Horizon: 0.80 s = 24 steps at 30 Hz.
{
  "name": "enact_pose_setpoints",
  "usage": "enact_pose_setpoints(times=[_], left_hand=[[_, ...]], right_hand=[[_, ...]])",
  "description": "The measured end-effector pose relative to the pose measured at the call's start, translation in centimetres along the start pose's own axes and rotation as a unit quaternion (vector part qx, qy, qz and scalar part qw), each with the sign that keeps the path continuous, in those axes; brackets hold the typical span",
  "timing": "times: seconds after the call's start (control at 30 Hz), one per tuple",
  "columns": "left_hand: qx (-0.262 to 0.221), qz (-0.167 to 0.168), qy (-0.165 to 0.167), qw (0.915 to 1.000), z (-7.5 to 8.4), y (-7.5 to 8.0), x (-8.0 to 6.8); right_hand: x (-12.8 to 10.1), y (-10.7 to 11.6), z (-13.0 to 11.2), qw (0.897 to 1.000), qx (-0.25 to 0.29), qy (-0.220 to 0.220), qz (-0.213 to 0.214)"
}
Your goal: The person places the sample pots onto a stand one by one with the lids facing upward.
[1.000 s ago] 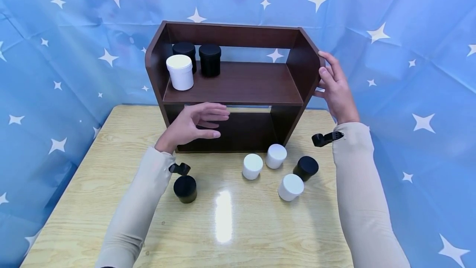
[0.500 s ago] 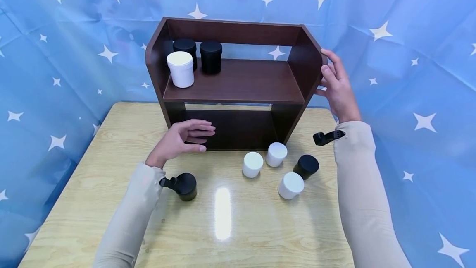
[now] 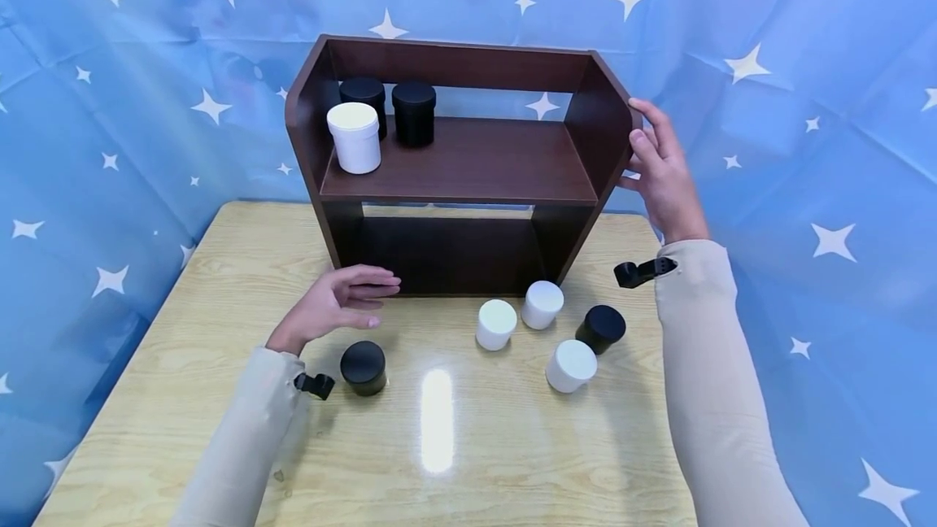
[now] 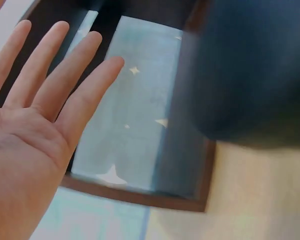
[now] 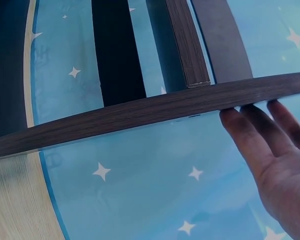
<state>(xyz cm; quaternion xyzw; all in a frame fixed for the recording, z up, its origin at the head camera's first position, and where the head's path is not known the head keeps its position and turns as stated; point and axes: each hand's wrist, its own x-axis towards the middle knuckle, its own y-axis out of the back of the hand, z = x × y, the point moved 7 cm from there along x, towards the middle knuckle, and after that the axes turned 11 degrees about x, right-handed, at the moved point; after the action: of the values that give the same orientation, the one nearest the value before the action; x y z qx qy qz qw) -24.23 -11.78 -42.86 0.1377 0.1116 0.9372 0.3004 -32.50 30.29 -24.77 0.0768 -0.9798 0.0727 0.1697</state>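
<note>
My left hand [image 3: 335,304] hovers with fingers extended and nothing in it, just above and behind a black lidded jar [image 3: 363,368] on the table. In the left wrist view, its palm and spread fingers [image 4: 45,115] show beside a large, blurred dark shape [image 4: 255,70]. A dark brown two-tier shelf [image 3: 468,157] stands at the back. My right hand [image 3: 664,173] rests its fingertips against the shelf's right side panel [image 5: 140,112]. On the upper tier, a white jar [image 3: 355,139] stands in front of two black jars, one of them this black jar [image 3: 414,115].
On the table [image 3: 468,446], right of centre, are a white jar [image 3: 496,324], another white jar [image 3: 542,305], a third white jar [image 3: 572,365] and a black jar [image 3: 600,329]. A blue star-patterned curtain [image 3: 827,145] hangs behind and at both sides.
My left hand has moved down and to the left, away from the shelf's front toward the near black jar. The right hand stays on the side panel.
</note>
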Motion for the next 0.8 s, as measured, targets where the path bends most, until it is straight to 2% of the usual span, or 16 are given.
enact_pose_setpoints(times=[0.3,0.57,0.8], left_hand=[[0.009,-0.015,0.028,0.9994,-2.2,0.2,-3.1],[0.003,-0.035,0.051,0.9981,-4.0,-0.8,-4.7],[0.047,-0.049,0.064,0.9956,-5.4,-1.7,-5.7]], right_hand=[[0.1,-0.3,0.0,1.000,-0.004,-0.001,-0.002],[0.1,-0.3,0.0,1.000,-0.004,-0.002,-0.002],[0.0,-0.3,0.0,1.000,-0.005,-0.004,0.001]])
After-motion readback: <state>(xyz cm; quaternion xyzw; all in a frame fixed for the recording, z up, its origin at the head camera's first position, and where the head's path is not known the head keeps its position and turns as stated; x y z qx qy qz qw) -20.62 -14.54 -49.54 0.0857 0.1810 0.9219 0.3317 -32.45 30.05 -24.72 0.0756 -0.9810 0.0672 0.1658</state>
